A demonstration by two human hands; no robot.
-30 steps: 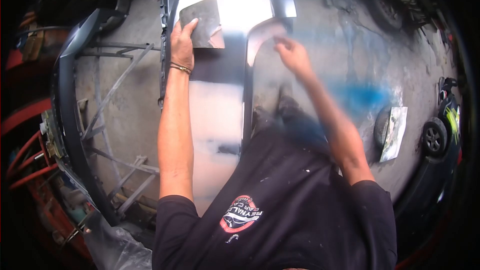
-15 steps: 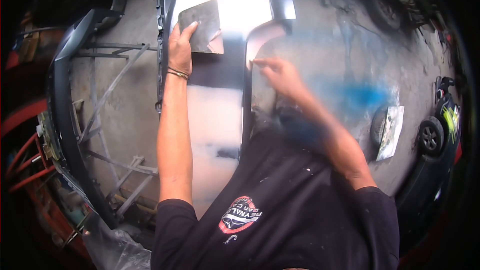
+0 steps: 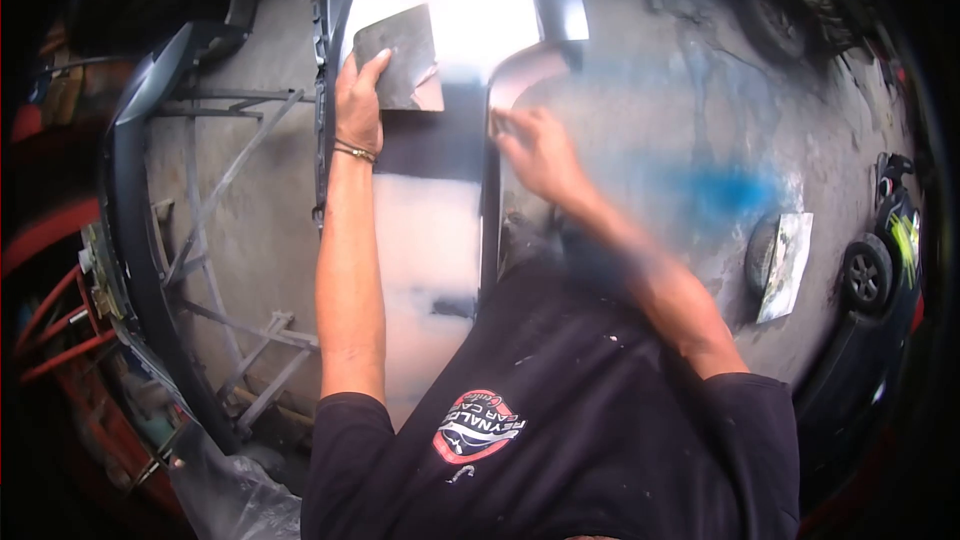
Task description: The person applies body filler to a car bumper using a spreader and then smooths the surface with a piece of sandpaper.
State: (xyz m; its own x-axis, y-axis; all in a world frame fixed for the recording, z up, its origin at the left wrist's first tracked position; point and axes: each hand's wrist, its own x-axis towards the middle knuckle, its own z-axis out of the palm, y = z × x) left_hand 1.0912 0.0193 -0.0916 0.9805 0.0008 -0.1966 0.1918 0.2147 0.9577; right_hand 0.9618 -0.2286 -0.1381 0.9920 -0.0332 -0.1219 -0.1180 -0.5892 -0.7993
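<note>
My left hand point(image 3: 358, 105) grips a flat grey board point(image 3: 395, 55) by its left edge, thumb on top. A smear of pinkish paste point(image 3: 428, 92) lies at the board's lower right corner. Beneath the board stretches a long black car body panel point(image 3: 430, 145), with pale pinkish areas and a bright glare at its far end. My right hand point(image 3: 540, 150) is at the panel's right edge beside a curved cutout, fingers pinched together. What those fingers hold, if anything, is too small and blurred to make out.
A dark curved car part point(image 3: 135, 150) stands at the left beside a metal frame stand point(image 3: 215, 190). Clear plastic sheeting point(image 3: 235, 495) is at lower left. On the floor at right, a white sheet point(image 3: 787, 268) leans by a round grey object. A car wheel point(image 3: 866, 272) shows at far right.
My right hand has shifted slightly left and stays at the panel's edge with its fingers pinched. My left hand and the board have barely moved.
</note>
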